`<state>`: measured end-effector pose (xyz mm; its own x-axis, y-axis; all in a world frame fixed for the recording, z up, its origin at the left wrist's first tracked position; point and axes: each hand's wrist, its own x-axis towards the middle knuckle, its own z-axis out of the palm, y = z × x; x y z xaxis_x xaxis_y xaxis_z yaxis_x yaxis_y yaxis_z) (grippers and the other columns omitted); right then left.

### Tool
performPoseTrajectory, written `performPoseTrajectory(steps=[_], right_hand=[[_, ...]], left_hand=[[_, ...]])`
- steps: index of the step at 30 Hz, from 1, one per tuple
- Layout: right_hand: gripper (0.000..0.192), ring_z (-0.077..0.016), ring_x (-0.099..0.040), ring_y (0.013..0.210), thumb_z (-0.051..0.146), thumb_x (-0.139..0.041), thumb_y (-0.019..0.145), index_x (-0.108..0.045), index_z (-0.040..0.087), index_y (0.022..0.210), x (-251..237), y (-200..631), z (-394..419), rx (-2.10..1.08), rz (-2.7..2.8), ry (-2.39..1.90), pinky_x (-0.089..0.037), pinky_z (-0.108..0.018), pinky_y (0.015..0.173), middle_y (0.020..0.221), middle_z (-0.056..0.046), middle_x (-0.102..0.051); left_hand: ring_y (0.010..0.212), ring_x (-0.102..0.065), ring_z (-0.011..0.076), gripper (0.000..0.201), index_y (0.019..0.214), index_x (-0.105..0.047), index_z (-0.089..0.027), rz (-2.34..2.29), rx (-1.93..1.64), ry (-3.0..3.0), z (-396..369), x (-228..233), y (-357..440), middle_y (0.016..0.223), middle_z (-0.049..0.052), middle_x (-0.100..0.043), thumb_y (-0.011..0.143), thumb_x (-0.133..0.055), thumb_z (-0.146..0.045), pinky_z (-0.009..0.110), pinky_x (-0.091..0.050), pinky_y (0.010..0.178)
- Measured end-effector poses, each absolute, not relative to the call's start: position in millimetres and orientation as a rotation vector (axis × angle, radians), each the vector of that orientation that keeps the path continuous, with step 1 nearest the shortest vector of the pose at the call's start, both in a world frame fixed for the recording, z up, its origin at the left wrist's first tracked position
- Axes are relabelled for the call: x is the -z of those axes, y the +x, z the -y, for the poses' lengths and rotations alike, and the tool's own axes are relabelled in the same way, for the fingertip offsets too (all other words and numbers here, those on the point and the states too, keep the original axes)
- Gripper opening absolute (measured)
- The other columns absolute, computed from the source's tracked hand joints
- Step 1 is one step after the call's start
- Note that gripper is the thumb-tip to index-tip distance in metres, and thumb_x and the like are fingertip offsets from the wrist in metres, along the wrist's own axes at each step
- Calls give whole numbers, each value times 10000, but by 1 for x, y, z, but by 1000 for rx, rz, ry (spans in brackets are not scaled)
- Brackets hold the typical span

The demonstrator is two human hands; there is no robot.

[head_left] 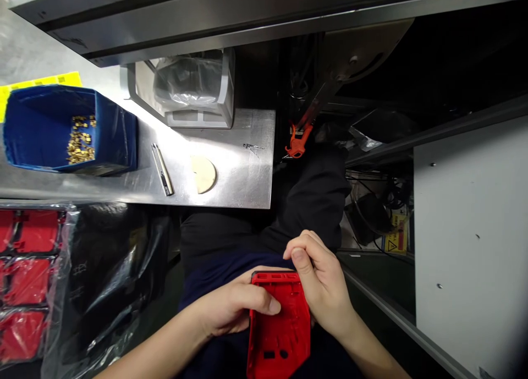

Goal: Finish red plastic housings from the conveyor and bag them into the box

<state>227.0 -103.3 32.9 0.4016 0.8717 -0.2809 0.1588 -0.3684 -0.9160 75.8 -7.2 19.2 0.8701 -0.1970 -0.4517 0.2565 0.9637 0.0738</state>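
A red plastic housing (282, 327), open side up with ribs and small cut-outs inside, rests in front of my body. My left hand (235, 303) grips it from the left, thumb pressed on the inner face and the other fingers hidden beneath. Along the upper right edge of the housing is my right hand (324, 283), its fingers curled and the thumb against the index finger. Whatever that pinch may hold cannot be seen. The lower end of the housing runs out of the picture.
On the metal bench (247, 175) are a blue bin (117, 139) of small brass pieces, a grey bin (200, 119) with plastic bags, a utility knife (162, 170) and a round pale disc (204, 174). More red housings (28, 280) lie bagged at left. An orange-handled tool (298, 141) hangs ahead.
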Motion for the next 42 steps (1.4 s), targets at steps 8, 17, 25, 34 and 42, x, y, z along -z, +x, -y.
performPoseTrajectory(steps=[8,17,25,34,42], right_hand=[[237,-178,-690,834,343,-498,1061,-715,256,1024,-32,227,106,-1226,832,-1644,-523,-304,780,886,-12,-742],[209,-171,-643,831,306,-505,1052,-691,248,979,-32,226,108,-996,858,-1801,-497,-310,762,875,-17,-676],[272,-104,-424,403,313,-518,1048,-706,228,871,-28,251,130,-619,638,-1878,-321,-252,413,476,54,-466],[121,-148,-645,875,269,-627,986,-744,253,1013,-71,269,74,-1624,1178,-1611,-495,-259,775,966,-1,-700],[148,-112,-606,757,225,-581,988,-717,272,953,-68,273,55,-1690,1362,-1860,-429,-231,621,909,51,-708]], left_hand=[[881,-761,256,406,1055,-764,-90,-487,240,131,10,-16,72,911,117,-795,665,-666,-144,275,-546,786],[874,-761,263,416,1080,-757,-81,-480,225,108,11,-17,73,967,144,-796,685,-647,-153,295,-554,801],[1019,-726,312,641,1293,-674,-113,-447,286,140,16,-17,74,1166,210,-758,662,-680,-228,383,-532,889],[633,-403,98,120,761,-578,-159,-465,418,480,7,-39,88,703,-38,-498,748,-691,-197,229,-334,592],[684,-450,106,119,828,-566,-158,-431,377,516,7,-44,84,766,-20,-526,797,-666,-215,234,-373,642]])
